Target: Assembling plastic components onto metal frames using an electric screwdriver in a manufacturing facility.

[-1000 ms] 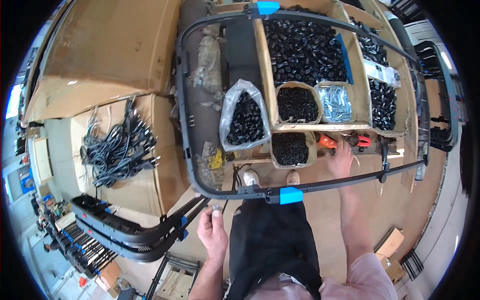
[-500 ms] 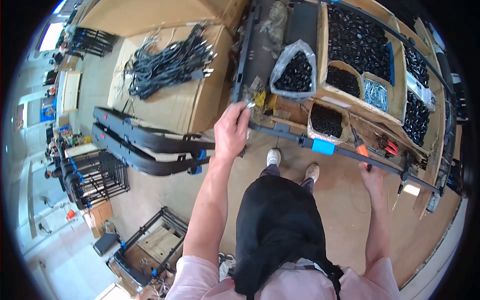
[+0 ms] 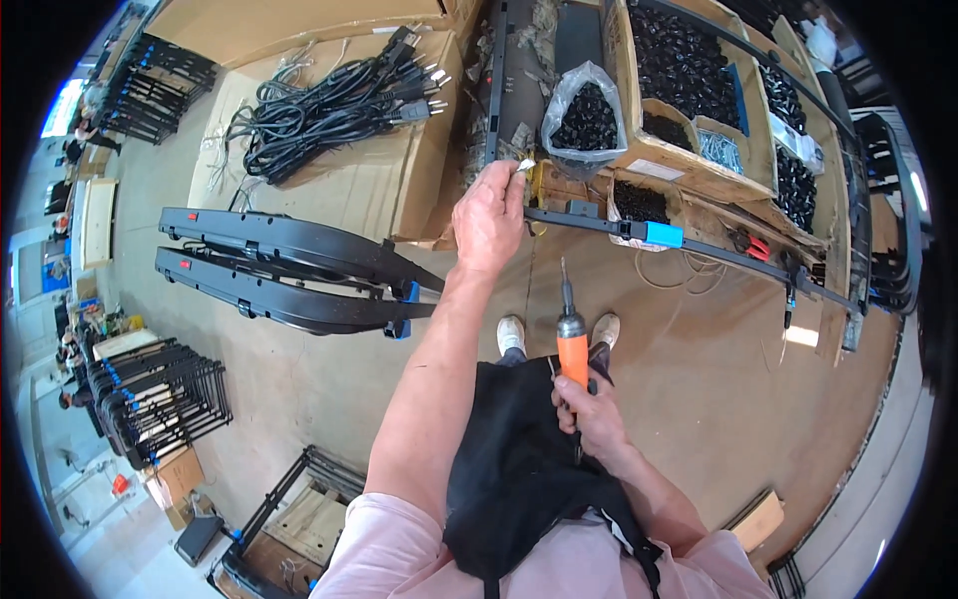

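Observation:
My left hand point(image 3: 487, 222) is closed in a pinch at the corner of a black metal frame point(image 3: 584, 222). A small, pale shiny piece point(image 3: 526, 166) shows at its fingertips; its kind is too small to tell. In front of my black apron, my right hand point(image 3: 591, 411) is wrapped round an orange and black power screwdriver point(image 3: 572, 354). The tool's bit points up and away from me, apart from the frame. Blue tape point(image 3: 664, 235) covers part of the frame's near bar.
Beyond the frame, a wooden bin point(image 3: 689, 172) holds black parts and silver screws point(image 3: 718, 150). A plastic bag point(image 3: 584, 120) of black pieces stands beside it. Coiled black power cords point(image 3: 329, 110) lie on a cardboard box point(image 3: 419, 170) at left, above curved black parts point(image 3: 289, 265).
My right hand has brought the power screwdriver from beside the frame's right part back and left, to before my apron. My left hand still pinches at the frame corner. The view has shifted.

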Demonstrator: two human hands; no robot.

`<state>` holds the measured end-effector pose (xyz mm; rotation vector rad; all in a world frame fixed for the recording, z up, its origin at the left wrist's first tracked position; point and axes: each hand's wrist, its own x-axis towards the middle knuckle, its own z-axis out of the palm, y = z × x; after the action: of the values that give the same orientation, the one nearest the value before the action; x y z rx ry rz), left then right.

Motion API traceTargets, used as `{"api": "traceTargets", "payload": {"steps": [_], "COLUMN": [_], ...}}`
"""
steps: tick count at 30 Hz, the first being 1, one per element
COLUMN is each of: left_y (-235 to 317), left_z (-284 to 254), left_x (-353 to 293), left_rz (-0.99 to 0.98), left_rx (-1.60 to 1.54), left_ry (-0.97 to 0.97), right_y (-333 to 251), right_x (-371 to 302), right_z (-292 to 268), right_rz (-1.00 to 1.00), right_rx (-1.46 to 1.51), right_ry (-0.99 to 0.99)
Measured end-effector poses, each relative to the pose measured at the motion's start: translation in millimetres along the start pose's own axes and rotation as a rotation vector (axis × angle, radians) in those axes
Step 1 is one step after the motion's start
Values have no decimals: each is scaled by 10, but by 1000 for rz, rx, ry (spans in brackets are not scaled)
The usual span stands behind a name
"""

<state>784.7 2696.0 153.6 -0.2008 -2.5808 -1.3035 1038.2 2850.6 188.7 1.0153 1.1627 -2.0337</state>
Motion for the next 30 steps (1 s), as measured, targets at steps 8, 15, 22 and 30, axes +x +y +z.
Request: {"api": "traceTargets", "payload": {"steps": [8,15,22,30], "left_y": [-20,-65,-92,-121], "left_z": [-51,-73,-105,-126], "left_x": [89,70,102,70], "left_rz": [-59,-38,-41,-69], "left_rx": [-26,-18,-10,14], "left_ry": [-71,-95,-117,-153], "right_y": [-319,-34,38,-197], "right_x": [432,215,206,658], "right_z": [464,561,613,637], "right_rz": [-95,-118,-114,-167], "right_rx": [17,33,62,75], "right_ry": [-3,88,77,43]}}
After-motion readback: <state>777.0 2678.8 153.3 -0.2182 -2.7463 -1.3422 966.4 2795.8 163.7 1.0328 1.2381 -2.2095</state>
